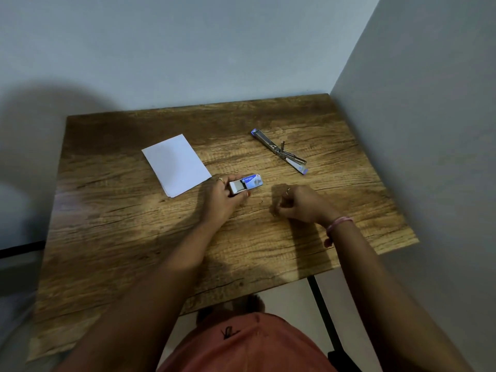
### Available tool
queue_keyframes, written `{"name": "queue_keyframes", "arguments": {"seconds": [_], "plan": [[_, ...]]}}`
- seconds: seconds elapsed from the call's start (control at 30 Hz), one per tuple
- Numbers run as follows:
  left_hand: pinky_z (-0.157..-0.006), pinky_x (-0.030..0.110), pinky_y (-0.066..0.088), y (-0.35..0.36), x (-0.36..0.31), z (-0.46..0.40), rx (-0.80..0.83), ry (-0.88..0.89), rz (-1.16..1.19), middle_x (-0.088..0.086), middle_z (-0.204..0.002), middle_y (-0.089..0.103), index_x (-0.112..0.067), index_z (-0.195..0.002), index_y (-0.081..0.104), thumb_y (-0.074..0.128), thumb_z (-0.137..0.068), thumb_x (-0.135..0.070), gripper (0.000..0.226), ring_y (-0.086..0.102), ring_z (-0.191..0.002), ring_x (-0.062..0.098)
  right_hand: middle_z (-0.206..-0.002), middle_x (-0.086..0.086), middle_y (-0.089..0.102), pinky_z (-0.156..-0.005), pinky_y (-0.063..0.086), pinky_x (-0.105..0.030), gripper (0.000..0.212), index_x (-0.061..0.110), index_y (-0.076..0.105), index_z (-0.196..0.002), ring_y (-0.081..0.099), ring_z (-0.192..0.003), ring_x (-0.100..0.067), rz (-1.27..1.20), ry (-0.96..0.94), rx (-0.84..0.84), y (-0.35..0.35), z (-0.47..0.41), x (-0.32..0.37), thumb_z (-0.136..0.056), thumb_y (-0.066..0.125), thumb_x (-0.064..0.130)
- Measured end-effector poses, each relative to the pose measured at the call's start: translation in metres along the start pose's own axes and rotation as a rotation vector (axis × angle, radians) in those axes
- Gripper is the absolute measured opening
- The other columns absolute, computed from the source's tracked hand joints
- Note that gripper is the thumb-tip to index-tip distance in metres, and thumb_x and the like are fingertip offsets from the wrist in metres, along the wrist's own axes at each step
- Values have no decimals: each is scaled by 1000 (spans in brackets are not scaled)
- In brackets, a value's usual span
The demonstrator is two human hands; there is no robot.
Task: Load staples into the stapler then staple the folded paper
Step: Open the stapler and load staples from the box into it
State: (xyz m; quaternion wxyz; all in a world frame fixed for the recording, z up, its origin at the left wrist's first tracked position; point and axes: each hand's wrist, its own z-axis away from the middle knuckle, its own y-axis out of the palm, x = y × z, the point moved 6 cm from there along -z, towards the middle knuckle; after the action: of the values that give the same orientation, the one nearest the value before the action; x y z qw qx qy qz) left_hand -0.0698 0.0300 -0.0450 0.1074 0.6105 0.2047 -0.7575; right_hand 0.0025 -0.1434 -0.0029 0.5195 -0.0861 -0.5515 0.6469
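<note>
- The left hand (pixel 224 198) grips the staple box (pixel 245 184), its tray slid out; tipping it could spill the staples.
- The right hand (pixel 295 202) is curled, fingertips pinched; whether it holds staples I cannot tell.
- The stapler (pixel 279 151) lies opened flat, well apart; a thin strip could break or drop on the way.
- The paper (pixel 177 165) lies just beside the left hand.

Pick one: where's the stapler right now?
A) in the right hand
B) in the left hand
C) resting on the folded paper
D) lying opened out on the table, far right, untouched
D: the stapler lies opened out on the table beyond the right hand, touched by neither hand; the left hand holds the staple box beside the folded paper.
</note>
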Motion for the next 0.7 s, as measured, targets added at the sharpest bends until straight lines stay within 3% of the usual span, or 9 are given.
{"name": "queue_keyframes", "arguments": {"seconds": [0.07, 0.13, 0.2, 0.27, 0.4, 0.53, 0.7], "plan": [[-76, 9, 51, 1, -2, 0, -5, 28, -42, 8, -118, 65, -4, -119, 56, 72, -80, -4, 42, 63, -101, 12, -91, -5, 72, -79, 49, -33, 18, 11, 74, -88, 64, -86, -17, 6, -5, 27, 0, -3, -1, -80, 72, 27], [-77, 12, 51, 2, -6, 2, -16, 73, -119, 4, -112, 67, -7, -119, 59, 74, -79, -9, 43, 65, -97, 11, -87, -4, 71, -76, 48, -28, 17, 12, 73, -83, 63, -82, -16, 8, -17, 9, -5, -6, -1, -82, 70, 29], [-80, 22, 54, 3, -7, 4, -31, 93, -140, 3, -109, 69, -9, -117, 60, 75, -79, -11, 41, 66, -94, 11, -79, -1, 69, -69, 46, -20, 17, 15, 70, -75, 62, -76, -14, -56, -27, -63, -13, -10, -1, -83, 70, 29], [-81, 30, 56, 2, -7, 4, -39, 90, -136, 5, -108, 70, -11, -116, 60, 75, -79, -12, 40, 67, -93, 12, -83, -2, 71, -73, 48, -24, 13, 12, 71, -79, 64, -77, -13, -101, -49, -109, -17, -14, 2, -82, 70, 25], [-77, 26, 56, 1, -6, 4, -46, 93, -143, 3, -106, 70, -11, -116, 60, 75, -79, -15, 40, 67, -90, 10, -100, 7, 72, -71, 39, -4, 10, 19, 74, -89, 60, -84, 1, 63, -277, -83, -8, -16, 26, -80, 71, 17], [-77, 23, 55, 0, -6, 3, -54, 91, -151, 3, -109, 69, -10, -117, 59, 75, -79, -16, 41, 67, -92, 10, -108, 6, 70, -81, 50, -31, 14, 25, 74, -93, 65, -94, -14, 192, -310, -101, -3, -19, 33, -79, 71, 25], [-81, 30, 57, 0, -6, 4, -44, 102, -154, 4, -108, 71, -13, -115, 60, 75, -79, -15, 39, 68, -92, 11, -115, 4, 65, -82, 50, -36, 15, 22, 72, -97, 62, -100, -18, 268, -319, -48, 0, -23, 36, -85, 64, 25]]}}
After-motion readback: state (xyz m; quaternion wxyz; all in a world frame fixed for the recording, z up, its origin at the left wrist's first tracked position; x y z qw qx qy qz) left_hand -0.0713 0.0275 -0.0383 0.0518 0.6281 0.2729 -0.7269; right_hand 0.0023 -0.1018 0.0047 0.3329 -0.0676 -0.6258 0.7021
